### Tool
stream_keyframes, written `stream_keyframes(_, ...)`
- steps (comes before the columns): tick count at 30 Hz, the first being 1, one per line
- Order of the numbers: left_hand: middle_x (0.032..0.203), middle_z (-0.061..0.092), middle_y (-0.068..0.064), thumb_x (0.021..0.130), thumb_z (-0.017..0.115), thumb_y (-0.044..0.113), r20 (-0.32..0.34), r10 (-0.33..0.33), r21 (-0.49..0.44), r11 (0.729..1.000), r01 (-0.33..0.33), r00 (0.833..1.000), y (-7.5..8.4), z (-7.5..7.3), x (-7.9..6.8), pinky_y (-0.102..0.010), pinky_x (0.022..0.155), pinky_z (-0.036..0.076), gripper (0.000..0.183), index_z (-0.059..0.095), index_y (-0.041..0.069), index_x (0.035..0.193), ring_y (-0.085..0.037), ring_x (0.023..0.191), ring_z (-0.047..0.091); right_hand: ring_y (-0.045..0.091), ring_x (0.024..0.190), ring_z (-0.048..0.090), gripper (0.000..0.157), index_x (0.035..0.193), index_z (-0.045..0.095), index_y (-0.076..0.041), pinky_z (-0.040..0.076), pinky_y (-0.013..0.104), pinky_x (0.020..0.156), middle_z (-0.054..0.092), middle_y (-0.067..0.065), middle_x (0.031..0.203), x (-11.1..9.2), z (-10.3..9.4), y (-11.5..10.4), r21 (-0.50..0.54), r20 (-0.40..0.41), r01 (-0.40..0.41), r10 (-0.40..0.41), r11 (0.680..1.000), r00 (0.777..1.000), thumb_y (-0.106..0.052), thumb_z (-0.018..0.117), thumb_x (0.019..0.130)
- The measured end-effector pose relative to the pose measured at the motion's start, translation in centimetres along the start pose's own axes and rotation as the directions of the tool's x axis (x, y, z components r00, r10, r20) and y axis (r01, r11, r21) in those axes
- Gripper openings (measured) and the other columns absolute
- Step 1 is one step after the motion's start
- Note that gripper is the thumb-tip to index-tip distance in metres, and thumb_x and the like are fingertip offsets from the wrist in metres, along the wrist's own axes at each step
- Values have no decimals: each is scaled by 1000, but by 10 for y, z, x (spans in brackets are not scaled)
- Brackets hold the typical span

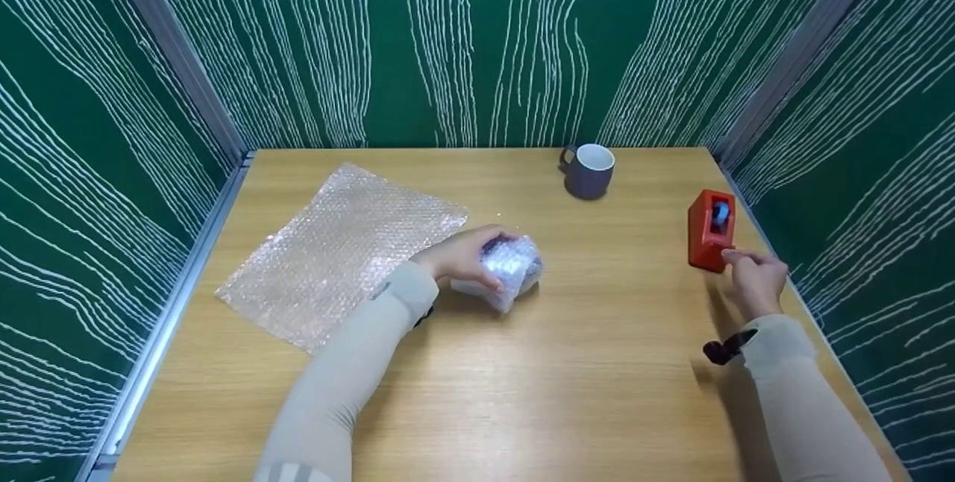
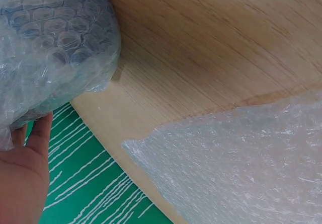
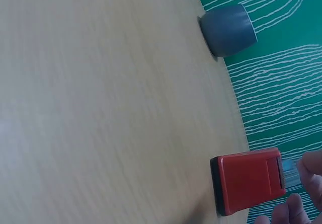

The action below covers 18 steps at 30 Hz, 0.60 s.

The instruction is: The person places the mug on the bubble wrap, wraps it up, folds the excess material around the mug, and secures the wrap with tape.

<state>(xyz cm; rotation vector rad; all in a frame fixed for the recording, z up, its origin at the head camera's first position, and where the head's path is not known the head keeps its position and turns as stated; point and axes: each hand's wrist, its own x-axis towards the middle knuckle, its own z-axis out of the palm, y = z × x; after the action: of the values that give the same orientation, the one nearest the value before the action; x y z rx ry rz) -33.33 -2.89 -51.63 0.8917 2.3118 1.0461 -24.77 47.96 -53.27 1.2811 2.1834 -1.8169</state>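
My left hand (image 1: 464,256) grips a bubble-wrapped bundle (image 1: 516,267) near the middle of the table. Something dark shows through the layers of the bundle (image 2: 65,32) in the left wrist view; the thing inside is hidden. To the right stands a red tape dispenser (image 1: 705,232) with a roll of tape (image 1: 720,213) in it. My right hand (image 1: 756,280) is at its near end. In the right wrist view, a short clear strip of tape (image 3: 290,172) stretches from the dispenser (image 3: 249,181) to the pinching thumb and finger.
A flat sheet of bubble wrap (image 1: 351,251) lies on the left part of the wooden table (image 1: 522,392). At the back stands a dark grey mug (image 1: 588,174), upright, with its handle to the left. Green walls with white lines (image 1: 440,42) enclose the table's back and sides.
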Motion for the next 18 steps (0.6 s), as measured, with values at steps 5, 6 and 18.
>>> stream_keyframes(5, 165, 51, -2, 75, 99, 15, -10, -11, -28, 1000, 10, 1000, 0, 0, 0, -48, 127, 39, 99, 50, 29, 160, -26, 149, 50, 18, 130, 39, 21, 123, 59, -36, 36, 43, 117, 47, -12, 126, -4, -1, 3, -9, 8, -10, 10, 1000, 1000, -46, 67, 106)
stream_keyframes(6, 165, 51, -1, 75, 100, 16, -10, -13, -25, 1000, 13, 1000, 0, 0, 0, -48, 127, 39, 100, 50, 30, 160, -26, 149, 50, 18, 129, 40, 21, 122, 59, -36, 37, 42, 116, 47, -12, 125, -4, -1, 4, -11, 9, -12, 12, 1000, 1000, -47, 67, 106)
stream_keyframes(18, 166, 51, -1, 76, 100, 21, 0, 17, 23, 1000, -17, 1000, 0, 0, 1, -46, 129, 38, 99, 49, 26, 161, -26, 151, 49, 27, 142, 40, 78, 171, 31, -15, 38, 44, 125, 48, 7, 153, 11, 4, 13, -30, -8, -83, 83, 996, 997, -45, 65, 108)
